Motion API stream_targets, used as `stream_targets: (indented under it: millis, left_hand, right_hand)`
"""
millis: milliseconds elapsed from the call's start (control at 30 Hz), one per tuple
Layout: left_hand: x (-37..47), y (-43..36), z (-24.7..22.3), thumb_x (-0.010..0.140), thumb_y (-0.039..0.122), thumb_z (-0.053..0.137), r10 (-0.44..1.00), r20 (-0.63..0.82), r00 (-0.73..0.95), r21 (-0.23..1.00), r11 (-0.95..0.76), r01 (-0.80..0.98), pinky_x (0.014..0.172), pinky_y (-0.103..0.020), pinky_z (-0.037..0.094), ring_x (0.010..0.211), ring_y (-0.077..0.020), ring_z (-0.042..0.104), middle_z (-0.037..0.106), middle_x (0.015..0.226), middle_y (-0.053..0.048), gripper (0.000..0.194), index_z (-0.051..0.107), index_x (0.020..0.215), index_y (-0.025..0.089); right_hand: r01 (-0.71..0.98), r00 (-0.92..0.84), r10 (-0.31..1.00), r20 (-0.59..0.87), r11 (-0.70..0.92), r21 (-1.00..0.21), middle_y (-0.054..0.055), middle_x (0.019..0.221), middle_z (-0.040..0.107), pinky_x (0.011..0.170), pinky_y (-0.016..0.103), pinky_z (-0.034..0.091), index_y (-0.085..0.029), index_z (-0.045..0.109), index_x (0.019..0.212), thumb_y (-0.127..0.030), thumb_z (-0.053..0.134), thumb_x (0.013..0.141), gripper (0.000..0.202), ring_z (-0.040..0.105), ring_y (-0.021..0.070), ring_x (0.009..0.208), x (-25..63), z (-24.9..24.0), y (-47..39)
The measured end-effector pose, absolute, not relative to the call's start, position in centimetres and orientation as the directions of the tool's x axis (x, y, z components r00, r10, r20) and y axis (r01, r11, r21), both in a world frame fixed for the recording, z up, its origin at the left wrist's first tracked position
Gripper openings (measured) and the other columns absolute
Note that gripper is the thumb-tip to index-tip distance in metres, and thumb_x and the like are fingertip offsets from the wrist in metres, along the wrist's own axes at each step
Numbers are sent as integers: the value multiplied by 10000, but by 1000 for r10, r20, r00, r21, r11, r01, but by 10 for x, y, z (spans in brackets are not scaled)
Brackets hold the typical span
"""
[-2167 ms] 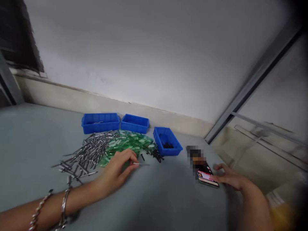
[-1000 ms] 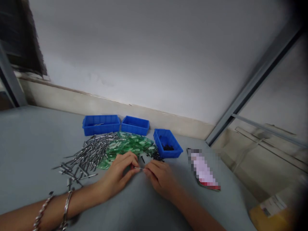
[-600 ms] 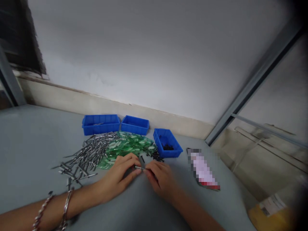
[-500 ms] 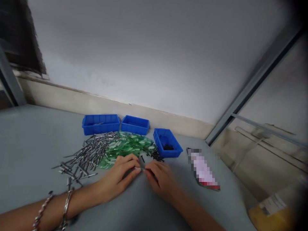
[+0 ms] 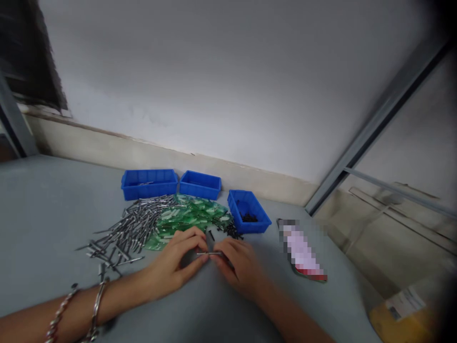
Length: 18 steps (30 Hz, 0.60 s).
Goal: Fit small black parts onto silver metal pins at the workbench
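Observation:
A thin silver metal pin lies crosswise between my two hands, just above the grey tabletop. My left hand steadies its left part with thumb and fingertips. On the other end, the thumb and fingers of my right hand are closed, partly hiding it. Just beyond the fingertips is a small black screw. Past my left hand spreads a heap of green plastic packets, beside a pile of silver rivet-like pins. More small black screws lie loose beyond my right hand.
Along the wall stand a long blue bin holding a few pins, a second blue bin, and a third blue bin with black screws inside. A blurred-out flat object lies at right. A metal frame post rises behind it.
The pin now shows more of its length across both hands' fingertips. My left finger and thumb have parted slightly around it; the piles and bins stay put.

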<state>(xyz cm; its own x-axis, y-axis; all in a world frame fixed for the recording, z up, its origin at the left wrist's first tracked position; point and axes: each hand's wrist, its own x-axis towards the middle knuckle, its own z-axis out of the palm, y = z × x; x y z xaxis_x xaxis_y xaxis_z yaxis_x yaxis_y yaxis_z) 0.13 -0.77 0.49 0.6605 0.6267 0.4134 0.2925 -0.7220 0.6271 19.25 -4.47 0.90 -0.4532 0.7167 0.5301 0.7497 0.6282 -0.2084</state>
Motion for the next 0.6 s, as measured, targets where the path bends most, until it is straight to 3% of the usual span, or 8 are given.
stream_targets:
  millis: [367, 600]
  left_hand:
    - [1, -5, 1, 906, 239, 425, 605, 500, 620, 518, -782, 346, 788, -338, 318, 899, -193, 456, 508, 976, -44, 104, 521, 911, 200]
    - [0, -6, 0, 909, 241, 426, 562, 533, 633, 475, -817, 326, 761, -326, 329, 882, -193, 447, 502, 998, -46, 97, 513, 935, 205]
  right_hand:
    - [725, -470, 715, 517, 647, -236, 14, 672, 575, 556, 230, 353, -180, 536, 736, -373, 258, 943, 397, 521, 115, 609, 193, 12, -46]
    - [736, -434, 746, 504, 617, -279, 16, 682, 578, 556, 229, 351, -184, 529, 739, -253, 295, 917, 302, 526, 116, 620, 190, 13, -51]
